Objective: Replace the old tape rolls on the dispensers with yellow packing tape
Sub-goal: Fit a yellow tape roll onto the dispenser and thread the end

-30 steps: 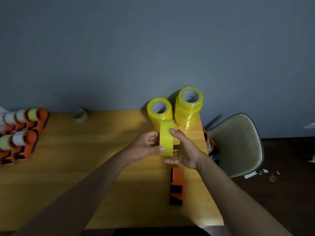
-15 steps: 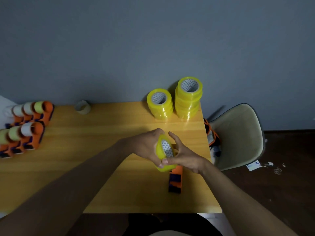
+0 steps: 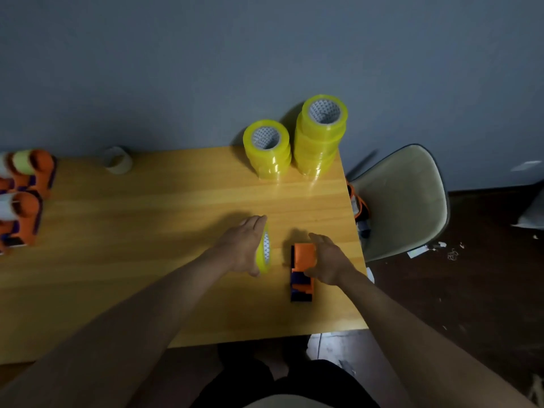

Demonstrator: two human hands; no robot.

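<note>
My left hand (image 3: 243, 248) holds a yellow tape roll (image 3: 264, 251) on edge just above the wooden table (image 3: 147, 260), fingers and thumb wrapped round its rim. To its right, my right hand (image 3: 326, 260) grips the orange and dark blue tape dispenser (image 3: 301, 270), which lies flat on the table with no roll on it. Two stacks of yellow packing tape (image 3: 268, 148) (image 3: 321, 134) stand at the back right against the wall.
Several orange dispensers (image 3: 23, 198) carrying old pale rolls lie at the table's left edge. A used pale tape roll (image 3: 117, 160) sits at the back. A beige chair (image 3: 403, 201) stands right of the table with another dispenser (image 3: 360, 210) on it.
My hands have parted: the right hand let go of the yellow roll and took hold of the dispenser. The left hand keeps the roll, lowered toward the table.
</note>
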